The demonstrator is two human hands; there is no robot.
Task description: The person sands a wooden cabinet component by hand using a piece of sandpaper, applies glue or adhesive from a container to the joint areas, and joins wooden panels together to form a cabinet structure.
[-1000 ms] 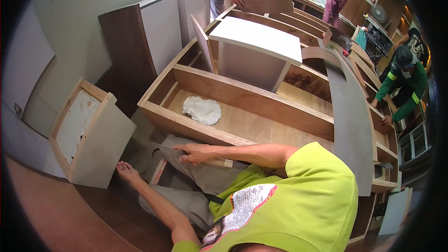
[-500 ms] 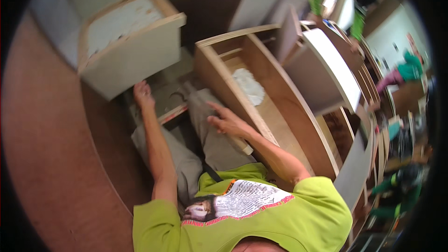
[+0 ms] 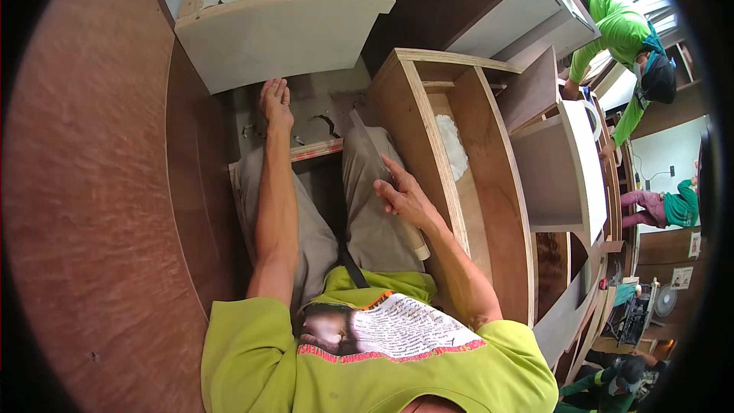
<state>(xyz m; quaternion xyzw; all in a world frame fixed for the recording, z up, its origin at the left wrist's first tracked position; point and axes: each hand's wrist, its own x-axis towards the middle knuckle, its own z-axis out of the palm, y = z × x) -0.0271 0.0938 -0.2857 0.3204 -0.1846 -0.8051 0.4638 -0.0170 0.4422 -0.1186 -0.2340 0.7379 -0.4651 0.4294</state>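
My left hand (image 3: pixel 277 102) reaches forward to just below the lower edge of a pale, wood-framed box (image 3: pixel 283 40). Its fingers are curled together, and what they hold, if anything, cannot be made out. My right hand (image 3: pixel 405 195) is over my right thigh with fingers apart, thumb separate from the index finger. Beneath it a long thin strip (image 3: pixel 370 138) lies along the thigh, its wooden end (image 3: pixel 420 249) showing nearer me. Whether the right hand touches the strip is unclear. Dark curved scraps (image 3: pixel 327 124) lie beyond my knees.
A plywood cabinet frame (image 3: pixel 491 199) with a crumpled white piece (image 3: pixel 451 147) inside stands close on my right. A curved brown panel (image 3: pixel 99 183) borders my left. A person in green (image 3: pixel 619 38) bends over other cabinets at far right, with more people beyond.
The view has shifted, so the pale box and cabinet frame appear further right. My left hand remains by the box's lower edge, its fingers still curled. My right hand stays over the thigh.
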